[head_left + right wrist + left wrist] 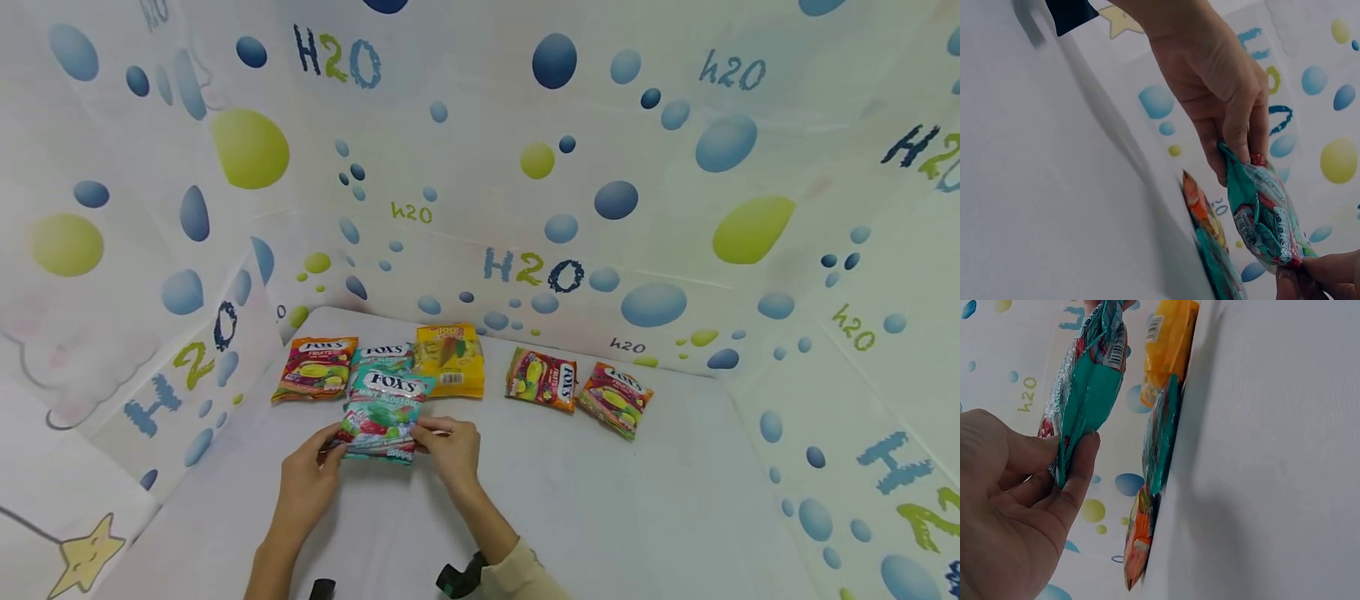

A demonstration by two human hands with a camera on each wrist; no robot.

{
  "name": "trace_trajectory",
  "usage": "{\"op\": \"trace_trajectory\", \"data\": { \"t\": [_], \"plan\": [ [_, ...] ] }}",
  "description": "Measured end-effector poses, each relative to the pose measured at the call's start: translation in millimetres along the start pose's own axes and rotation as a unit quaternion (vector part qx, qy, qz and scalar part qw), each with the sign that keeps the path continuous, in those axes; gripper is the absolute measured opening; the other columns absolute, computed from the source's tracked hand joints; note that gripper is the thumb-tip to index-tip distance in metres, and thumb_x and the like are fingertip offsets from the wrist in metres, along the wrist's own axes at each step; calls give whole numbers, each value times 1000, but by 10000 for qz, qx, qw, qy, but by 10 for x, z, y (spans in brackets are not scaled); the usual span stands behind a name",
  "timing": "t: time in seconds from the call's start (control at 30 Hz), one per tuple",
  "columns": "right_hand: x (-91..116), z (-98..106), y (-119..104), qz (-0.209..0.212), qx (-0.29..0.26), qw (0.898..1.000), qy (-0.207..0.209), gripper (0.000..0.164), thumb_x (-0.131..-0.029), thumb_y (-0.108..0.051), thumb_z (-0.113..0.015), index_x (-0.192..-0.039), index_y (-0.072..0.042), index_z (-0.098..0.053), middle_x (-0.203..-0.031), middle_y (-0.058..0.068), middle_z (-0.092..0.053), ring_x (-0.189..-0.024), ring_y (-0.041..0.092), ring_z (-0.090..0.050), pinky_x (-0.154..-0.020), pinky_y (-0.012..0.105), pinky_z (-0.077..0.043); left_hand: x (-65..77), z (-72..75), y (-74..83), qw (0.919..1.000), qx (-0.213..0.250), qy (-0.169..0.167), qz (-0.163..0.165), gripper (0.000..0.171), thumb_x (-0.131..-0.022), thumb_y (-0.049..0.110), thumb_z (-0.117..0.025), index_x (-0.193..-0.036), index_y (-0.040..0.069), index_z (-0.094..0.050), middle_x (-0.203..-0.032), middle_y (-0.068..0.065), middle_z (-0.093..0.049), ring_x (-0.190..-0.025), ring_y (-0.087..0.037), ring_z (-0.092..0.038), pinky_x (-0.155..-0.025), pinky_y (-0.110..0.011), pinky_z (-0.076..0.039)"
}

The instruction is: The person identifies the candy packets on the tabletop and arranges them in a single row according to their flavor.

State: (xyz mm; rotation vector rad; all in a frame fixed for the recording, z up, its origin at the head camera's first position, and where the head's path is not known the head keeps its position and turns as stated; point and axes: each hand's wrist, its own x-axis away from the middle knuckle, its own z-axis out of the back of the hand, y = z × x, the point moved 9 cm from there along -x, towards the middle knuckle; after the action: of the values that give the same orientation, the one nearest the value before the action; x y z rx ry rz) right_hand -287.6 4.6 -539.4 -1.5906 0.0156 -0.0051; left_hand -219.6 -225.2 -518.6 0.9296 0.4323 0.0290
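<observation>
And here, above the white table point(600, 517), left hand point(306, 479) and right hand point(455, 454) both pinch a Fox's Mint Blossom candy bag point(384, 408)! H2O-printed, bubble-dotted wall sheets point(480, 192) rise behind the table and flank its sides.

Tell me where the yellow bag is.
In the head view, the yellow bag lies at the back, slightly left of centre, just right of the far teal bag.
</observation>
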Motion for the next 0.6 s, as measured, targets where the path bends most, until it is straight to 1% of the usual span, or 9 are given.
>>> {"op": "trace_trajectory", "data": {
  "t": [0.1, 0.33, 0.6],
  "plan": [
    [15, -53, 18, -71, -2, 9999, -112, 10, -86, -5, -84, -95, -1, -83, -95, 7, -78, -70, 21, -76, -67, 32, -63, 21, 36, -38, 10000, -83, 9, 48, 36, -98, -7, -66, -134, -7, -63, -122, -25, -71, -106, -34, -69, -82, 3, -39],
    [51, -121, 40, -95, 49, 9998, -171, 11, -84, -4, -86, -94, -1, -83, -94, 7, -79, -69, 20, -76, -66, 31, -63, 51, 86, -85, 9999, -119, -64, 83, 37, -99, -7, -64, -135, -6, -62, -126, -26, -69, -111, -37, -68, -84, 5, -35],
    [80, -197, 106, -199, 143, 9992, -327, 11, -84, -6, -86, -95, -2, -84, -89, 6, -79, -67, 17, -75, -66, 31, -63, 90, 148, -135, 9998, -191, -5, 35, 36, -97, -8, -65, -133, -6, -63, -125, -27, -69, -112, -39, -69, -84, 4, -36]
  ]
}}
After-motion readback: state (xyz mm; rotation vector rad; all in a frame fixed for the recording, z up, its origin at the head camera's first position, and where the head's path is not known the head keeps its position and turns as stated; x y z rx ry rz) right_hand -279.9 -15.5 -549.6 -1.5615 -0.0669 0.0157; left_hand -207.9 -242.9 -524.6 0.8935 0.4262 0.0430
